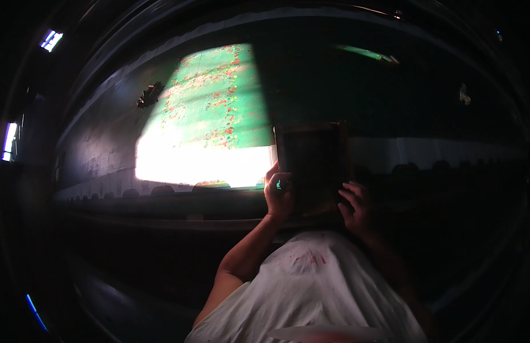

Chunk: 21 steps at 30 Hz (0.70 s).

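A dark rectangular frame [313, 127] stands out in front of me, its inner panel too shadowed to make out. My left hand [279, 194] is closed around the frame's lower left side, thumb and fingers bent over the edge. At the lower right side is my right hand [356, 203], its fingers slightly bent and apart over the frame's edge; whether they touch it is lost in the dark. Beyond the frame lies a long green surface [250, 86] speckled with red and yellow spots, brightly sunlit on the left.
A pale strip [391, 146] with a row of dark rounded shapes [405, 169] runs along the near side of the green surface. One dark crumpled thing [150, 95] lies at the left, a small pale scrap [464, 95] at the right. Deep shadow covers most surroundings.
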Each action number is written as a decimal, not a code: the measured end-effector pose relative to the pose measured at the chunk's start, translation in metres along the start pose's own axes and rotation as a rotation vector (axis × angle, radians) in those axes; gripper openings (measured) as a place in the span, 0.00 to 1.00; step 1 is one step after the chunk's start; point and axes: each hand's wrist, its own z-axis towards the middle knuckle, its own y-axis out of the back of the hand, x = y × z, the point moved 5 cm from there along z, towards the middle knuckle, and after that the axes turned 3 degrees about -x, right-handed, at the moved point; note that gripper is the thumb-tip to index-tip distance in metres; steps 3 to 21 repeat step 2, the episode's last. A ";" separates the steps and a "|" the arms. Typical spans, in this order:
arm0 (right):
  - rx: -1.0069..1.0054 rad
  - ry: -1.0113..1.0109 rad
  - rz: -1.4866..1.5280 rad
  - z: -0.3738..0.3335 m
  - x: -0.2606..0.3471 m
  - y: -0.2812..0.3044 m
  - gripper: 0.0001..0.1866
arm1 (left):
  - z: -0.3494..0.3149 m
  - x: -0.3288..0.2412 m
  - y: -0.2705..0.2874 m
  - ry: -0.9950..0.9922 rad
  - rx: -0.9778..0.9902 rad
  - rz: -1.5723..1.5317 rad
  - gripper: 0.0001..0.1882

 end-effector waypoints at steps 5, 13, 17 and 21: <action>0.122 0.137 0.005 0.010 0.022 -0.009 0.25 | 0.001 0.009 -0.002 0.043 0.036 -0.027 0.17; 0.122 0.137 0.005 0.010 0.022 -0.009 0.25 | 0.001 0.009 -0.002 0.043 0.036 -0.027 0.17; 0.122 0.137 0.005 0.010 0.022 -0.009 0.25 | 0.001 0.009 -0.002 0.043 0.036 -0.027 0.17; 0.122 0.137 0.005 0.010 0.022 -0.009 0.25 | 0.001 0.009 -0.002 0.043 0.036 -0.027 0.17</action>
